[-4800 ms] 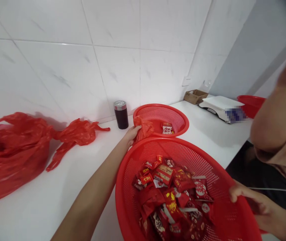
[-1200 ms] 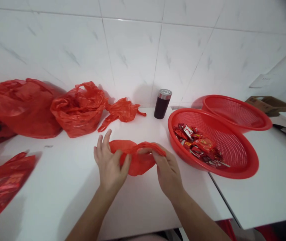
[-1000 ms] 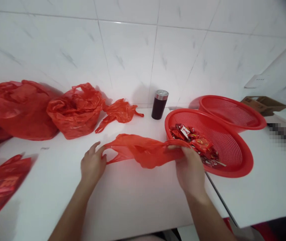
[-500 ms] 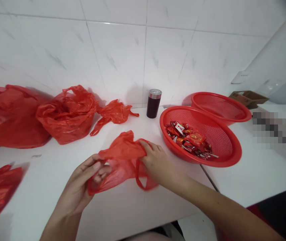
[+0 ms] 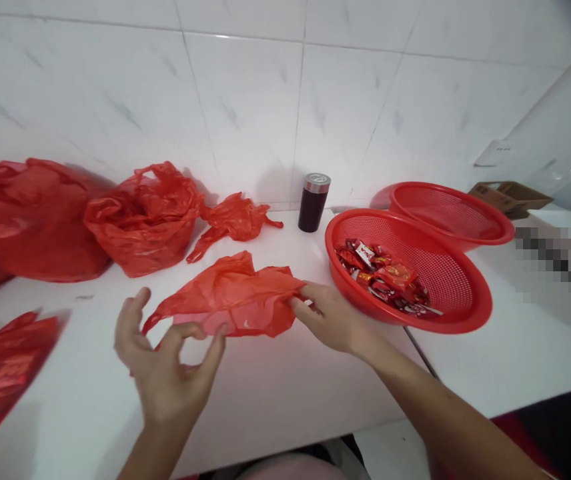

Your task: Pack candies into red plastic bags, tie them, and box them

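The right hand [image 5: 329, 320] pinches a thin red bag [image 5: 238, 300]; the left hand [image 5: 168, 373] spreads crooked fingers by its left end, white surface [image 5: 270, 393] stretching to the near edge.

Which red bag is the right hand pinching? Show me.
The spread-out bag near the picture's middle: the right hand pinches its right end. The bags by the wall and the bag at the left edge have no hand on them.

The left hand [image 5: 168, 370] and right hand [image 5: 328, 319] are bare, as are the slim left forearm [image 5: 156, 448] and right forearm [image 5: 430, 397]; pale pink cloth [image 5: 285, 469] shows at the waist, cut off by the lower edge
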A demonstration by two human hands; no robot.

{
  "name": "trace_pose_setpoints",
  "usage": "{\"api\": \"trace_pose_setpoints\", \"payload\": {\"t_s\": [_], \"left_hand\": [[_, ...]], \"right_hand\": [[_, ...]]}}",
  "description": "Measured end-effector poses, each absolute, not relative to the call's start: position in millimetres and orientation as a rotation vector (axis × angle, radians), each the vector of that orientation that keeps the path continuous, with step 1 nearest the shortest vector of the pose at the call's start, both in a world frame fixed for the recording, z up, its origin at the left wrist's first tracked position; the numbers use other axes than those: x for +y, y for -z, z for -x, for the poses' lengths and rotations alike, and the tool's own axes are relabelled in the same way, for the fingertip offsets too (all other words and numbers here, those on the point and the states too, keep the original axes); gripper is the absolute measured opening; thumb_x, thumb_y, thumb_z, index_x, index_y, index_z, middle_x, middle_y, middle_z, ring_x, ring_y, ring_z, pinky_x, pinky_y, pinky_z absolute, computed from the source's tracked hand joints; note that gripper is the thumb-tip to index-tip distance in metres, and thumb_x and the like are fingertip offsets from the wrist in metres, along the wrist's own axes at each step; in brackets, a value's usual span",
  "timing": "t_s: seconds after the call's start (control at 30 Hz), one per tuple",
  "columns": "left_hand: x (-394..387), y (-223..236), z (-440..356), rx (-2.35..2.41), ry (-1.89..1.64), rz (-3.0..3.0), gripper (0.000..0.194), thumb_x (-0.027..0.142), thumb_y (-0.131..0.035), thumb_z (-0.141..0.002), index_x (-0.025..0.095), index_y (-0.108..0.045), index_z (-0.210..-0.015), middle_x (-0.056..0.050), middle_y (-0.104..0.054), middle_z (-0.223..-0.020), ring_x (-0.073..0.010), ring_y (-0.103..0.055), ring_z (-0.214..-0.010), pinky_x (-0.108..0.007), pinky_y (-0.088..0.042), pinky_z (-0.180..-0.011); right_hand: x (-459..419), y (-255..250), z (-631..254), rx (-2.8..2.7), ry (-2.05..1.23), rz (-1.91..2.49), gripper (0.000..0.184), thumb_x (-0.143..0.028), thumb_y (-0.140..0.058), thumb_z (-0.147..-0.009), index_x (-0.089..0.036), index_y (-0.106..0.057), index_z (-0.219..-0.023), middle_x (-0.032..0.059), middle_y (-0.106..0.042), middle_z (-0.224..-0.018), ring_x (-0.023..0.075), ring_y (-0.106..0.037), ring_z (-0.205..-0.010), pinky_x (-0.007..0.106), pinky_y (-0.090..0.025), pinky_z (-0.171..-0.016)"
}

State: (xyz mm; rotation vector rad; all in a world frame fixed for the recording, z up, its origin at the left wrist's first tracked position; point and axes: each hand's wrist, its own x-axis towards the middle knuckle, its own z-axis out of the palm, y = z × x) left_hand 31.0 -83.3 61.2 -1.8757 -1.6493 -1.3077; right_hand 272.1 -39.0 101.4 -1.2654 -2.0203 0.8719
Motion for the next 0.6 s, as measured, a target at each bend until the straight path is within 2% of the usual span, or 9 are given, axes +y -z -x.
{"api": "trace_pose_setpoints", "payload": {"t_s": [0.07, 0.13, 0.17, 0.23, 0.3, 0.37, 0.47, 0.53, 0.6], "left_hand": [[-75, -55, -45, -1.703, 1.184, 1.866, 0.019, 0.037, -0.069, -0.08, 0.018, -0.064, -0.077, -0.013, -0.011, -0.159, -0.0445, -0.018, -0.144, -0.066, -0.026, -0.11], [-58, -46, -50, -1.918, 0.911, 1.897, 0.026, 0.042, -0.061, -0.085, 0.017, -0.068, -0.091, -0.017, -0.008, -0.16, -0.0462, -0.021, -0.143, -0.074, -0.023, -0.106], [-48, -42, -49, -2.017, 0.754, 1.944, 0.029, 0.041, -0.057, -0.088, 0.016, -0.068, -0.1, -0.021, -0.015, -0.158, -0.0451, -0.028, -0.14, -0.075, -0.021, -0.105], [-29, -37, -38, -2.128, 0.477, 2.096, 0.029, 0.029, -0.051, -0.09, 0.015, -0.066, -0.111, -0.024, -0.045, -0.143, -0.0383, -0.05, -0.127, -0.069, -0.026, -0.108], [-17, -39, -19, -2.138, 0.297, 2.221, 0.034, 0.013, -0.045, -0.086, 0.014, -0.068, -0.111, -0.019, -0.066, -0.116, -0.0326, -0.066, -0.104, -0.057, -0.042, -0.101], [-15, -52, 4, -2.14, 0.187, 2.272, 0.042, 0.006, -0.042, -0.08, 0.017, -0.071, -0.108, -0.014, -0.07, -0.107, -0.03, -0.07, -0.086, -0.045, -0.054, -0.081], [-31, -90, 30, -2.088, 0.092, 2.342, 0.053, 0.01, -0.036, -0.082, 0.032, -0.068, -0.117, -0.005, -0.066, -0.12, -0.0272, -0.07, -0.079, -0.034, -0.051, -0.058], [-46, -120, 35, -1.938, 0.265, 2.359, 0.047, 0.022, -0.033, -0.086, 0.033, -0.07, -0.112, 0.0, -0.061, -0.131, -0.0254, -0.07, -0.082, -0.031, -0.049, -0.055], [-59, -144, 32, -1.724, 0.652, 2.24, 0.036, 0.033, -0.039, -0.086, 0.022, -0.074, -0.087, 0.002, -0.048, -0.147, -0.027, -0.068, -0.098, -0.033, -0.053, -0.064]], "right_hand": [[-41, -96, -264, -1.956, -0.937, 1.228, 0.034, -0.034, -0.041, -0.095, -0.018, -0.05, -0.066, -0.0007, -0.054, -0.067, 0.0106, -0.047, -0.062, 0.022, -0.035, -0.055], [-44, -90, -259, -1.915, -1.018, 1.171, 0.044, -0.043, -0.036, -0.097, -0.018, -0.048, -0.063, -0.0008, -0.051, -0.064, 0.0105, -0.045, -0.06, 0.023, -0.034, -0.055], [-46, -87, -258, -1.905, -1.054, 1.153, 0.049, -0.047, -0.033, -0.098, -0.018, -0.047, -0.062, -0.0007, -0.05, -0.063, 0.0105, -0.045, -0.059, 0.023, -0.034, -0.055], [-48, -83, -260, -1.936, -1.067, 1.178, 0.055, -0.052, -0.031, -0.098, -0.018, -0.042, -0.056, -0.0017, -0.046, -0.057, 0.0094, -0.041, -0.054, 0.023, -0.031, -0.052], [-47, -82, -269, -2.029, -0.939, 1.277, 0.056, -0.052, -0.037, -0.096, -0.018, -0.033, -0.051, -0.0034, -0.037, -0.051, 0.0079, -0.033, -0.049, 0.024, -0.025, -0.049], [-42, -86, -284, -2.133, -0.7, 1.378, 0.051, -0.041, -0.05, -0.091, -0.018, -0.03, -0.05, -0.0038, -0.037, -0.051, 0.0074, -0.032, -0.048, 0.025, -0.023, -0.05], [-31, -104, -307, -2.239, -0.401, 1.471, 0.024, -0.015, -0.057, -0.079, -0.018, -0.043, -0.059, -0.001, -0.052, -0.064, 0.01, -0.045, -0.057, 0.024, -0.031, -0.056], [-27, -124, -317, -2.226, -0.305, 1.485, 0.012, -0.009, -0.054, -0.075, -0.019, -0.05, -0.07, 0.0004, -0.057, -0.072, 0.0124, -0.051, -0.063, 0.024, -0.036, -0.058], [-28, -144, -320, -1.976, -0.144, 1.472, 0.012, -0.011, -0.053, -0.078, -0.021, -0.055, -0.085, 0.0023, -0.06, -0.08, 0.015, -0.055, -0.068, 0.026, -0.041, -0.059]]}}
